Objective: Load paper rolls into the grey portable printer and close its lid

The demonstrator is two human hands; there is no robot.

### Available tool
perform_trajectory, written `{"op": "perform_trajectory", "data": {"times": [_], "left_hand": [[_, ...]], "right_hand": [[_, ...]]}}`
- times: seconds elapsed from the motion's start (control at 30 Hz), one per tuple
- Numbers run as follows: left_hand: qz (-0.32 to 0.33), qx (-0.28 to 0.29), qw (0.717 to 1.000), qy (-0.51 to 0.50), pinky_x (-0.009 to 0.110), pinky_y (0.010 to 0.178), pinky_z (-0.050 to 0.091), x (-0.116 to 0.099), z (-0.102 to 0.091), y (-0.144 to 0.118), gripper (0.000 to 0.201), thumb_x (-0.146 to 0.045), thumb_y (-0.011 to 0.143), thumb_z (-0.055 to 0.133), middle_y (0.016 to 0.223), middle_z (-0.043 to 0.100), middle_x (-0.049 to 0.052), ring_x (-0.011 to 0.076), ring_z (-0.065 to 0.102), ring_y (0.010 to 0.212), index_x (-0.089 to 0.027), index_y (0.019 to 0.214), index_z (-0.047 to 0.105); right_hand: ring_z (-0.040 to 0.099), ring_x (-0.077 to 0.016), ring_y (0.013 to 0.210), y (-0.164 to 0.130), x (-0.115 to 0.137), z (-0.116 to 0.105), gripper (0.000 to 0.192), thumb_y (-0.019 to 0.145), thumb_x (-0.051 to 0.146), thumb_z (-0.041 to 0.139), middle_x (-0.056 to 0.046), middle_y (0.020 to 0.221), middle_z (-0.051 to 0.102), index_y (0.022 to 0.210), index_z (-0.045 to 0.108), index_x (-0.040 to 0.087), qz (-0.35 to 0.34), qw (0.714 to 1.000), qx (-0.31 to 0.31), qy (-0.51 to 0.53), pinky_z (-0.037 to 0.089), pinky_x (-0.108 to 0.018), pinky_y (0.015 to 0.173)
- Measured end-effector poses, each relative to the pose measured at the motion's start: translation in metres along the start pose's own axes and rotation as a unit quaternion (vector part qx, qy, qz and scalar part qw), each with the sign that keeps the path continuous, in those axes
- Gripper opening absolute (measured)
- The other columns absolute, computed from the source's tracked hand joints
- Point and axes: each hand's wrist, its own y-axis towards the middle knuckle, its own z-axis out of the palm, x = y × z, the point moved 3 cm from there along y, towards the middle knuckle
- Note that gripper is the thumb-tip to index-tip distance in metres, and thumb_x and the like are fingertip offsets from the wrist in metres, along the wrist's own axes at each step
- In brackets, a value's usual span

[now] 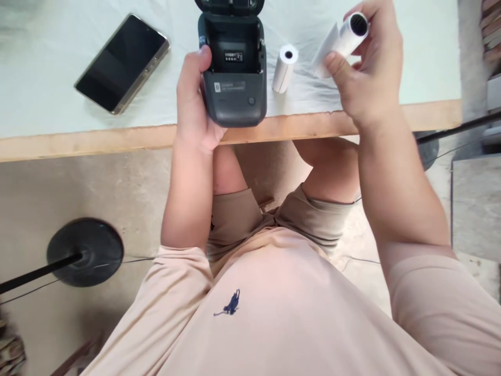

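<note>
At the table's near edge the left hand [194,99] wraps the open printer [235,68]. The right hand [368,68] pinches a paper roll [346,36], its loose end unwinding; it looks light and crushable, best held around its sides.

Your left hand [194,102] reaches forward, palm right, fingers wrapped in a grip, thumb up. Your right hand [368,73] is raised farther right, fingers curled, thumb and fingertips pinching. Both forearms bare.
</note>
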Motion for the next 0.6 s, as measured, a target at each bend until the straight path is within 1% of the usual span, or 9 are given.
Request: {"op": "perform_trajectory", "data": {"times": [0.1,0.23,0.33,0.37,0.4,0.43,0.5,0.57,0.6], "left_hand": [[0.004,-0.039,0.999,-0.005,0.053,0.136,0.043,0.002,0.0,-0.001,0.029,-0.034,0.108,0.05,0.117,0.083,0.007,0.0337,0.052,0.158,-0.026,0.105,0.077],[0.027,-0.059,0.996,0.065,0.051,0.113,0.066,0.003,-0.002,-0.002,0.02,-0.045,0.092,0.065,0.126,0.083,0.005,0.0395,0.058,0.153,-0.031,0.089,0.078],[0.031,-0.066,0.992,0.098,0.047,0.108,0.069,-0.001,0.002,-0.002,0.024,-0.044,0.095,0.06,0.125,0.083,0.005,0.0385,0.064,0.148,-0.028,0.091,0.079],[0.03,-0.071,0.993,0.093,0.046,0.109,0.069,-0.003,0.005,0.0,0.027,-0.043,0.097,0.058,0.123,0.083,0.005,0.0377,0.065,0.146,-0.027,0.091,0.079],[0.032,-0.076,0.993,0.082,0.045,0.11,0.068,-0.005,0.008,0.001,0.029,-0.04,0.1,0.054,0.122,0.084,0.005,0.0367,0.065,0.146,-0.026,0.091,0.078],[0.037,-0.071,0.994,0.068,0.045,0.113,0.067,-0.007,0.013,0.003,0.032,-0.038,0.102,0.052,0.121,0.084,0.005,0.0356,0.065,0.146,-0.024,0.09,0.078],[0.071,-0.061,0.994,0.053,0.042,0.116,0.064,-0.012,0.022,0.009,0.036,-0.033,0.105,0.047,0.115,0.085,0.005,0.0319,0.062,0.15,-0.024,0.086,0.077],[0.102,-0.06,0.992,0.044,0.04,0.12,0.062,-0.015,0.027,0.013,0.035,-0.03,0.105,0.048,0.107,0.084,0.005,0.0288,0.057,0.156,-0.023,0.086,0.076],[0.106,-0.068,0.991,0.04,0.039,0.121,0.061,-0.014,0.027,0.014,0.032,-0.029,0.105,0.051,0.104,0.084,0.005,0.0279,0.056,0.157,-0.022,0.087,0.076]], "right_hand": [[0.047,-0.0184,0.085,0.008,-0.019,0.009,0.048,0.067,0.058,0.082,0.002,0.098,0.064,0.102,0.055,0.037,0.015,0.999,-0.046,-0.009,0.045,-0.04,0.079],[0.053,-0.0191,0.083,-0.001,-0.025,0.017,0.045,0.075,0.04,0.073,0.001,0.1,0.071,0.118,0.06,0.035,0.035,0.998,-0.038,-0.036,0.047,-0.04,0.081],[0.065,-0.0257,0.108,-0.013,-0.003,0.009,0.062,0.076,0.033,0.069,-0.008,0.13,0.072,0.136,0.054,0.033,-0.011,0.995,-0.085,-0.059,0.051,-0.044,0.09],[0.064,-0.0291,0.122,-0.017,0.009,0.005,0.065,0.078,0.031,0.068,-0.011,0.142,0.067,0.141,0.052,0.033,-0.034,0.992,-0.104,-0.068,0.051,-0.047,0.095],[0.062,-0.0308,0.128,-0.02,0.022,0.002,0.062,0.08,0.031,0.066,-0.011,0.142,0.064,0.14,0.051,0.034,-0.051,0.988,-0.124,-0.073,0.051,-0.049,0.098],[0.064,-0.0313,0.121,-0.023,0.033,0.001,0.052,0.086,0.031,0.065,-0.011,0.136,0.065,0.136,0.053,0.036,-0.054,0.987,-0.125,-0.084,0.053,-0.049,0.093],[0.066,-0.0283,0.09,-0.028,0.051,0.009,0.039,0.093,0.035,0.062,-0.01,0.123,0.067,0.132,0.054,0.036,-0.049,0.986,-0.104,-0.123,0.055,-0.049,0.079],[0.068,-0.0272,0.086,-0.03,0.06,0.025,0.037,0.095,0.036,0.064,-0.011,0.122,0.068,0.131,0.055,0.033,-0.043,0.986,-0.069,-0.144,0.057,-0.047,0.076],[0.07,-0.0286,0.093,-0.03,0.061,0.035,0.038,0.095,0.037,0.065,-0.013,0.124,0.068,0.132,0.055,0.032,-0.037,0.986,-0.054,-0.152,0.058,-0.046,0.077]]}}
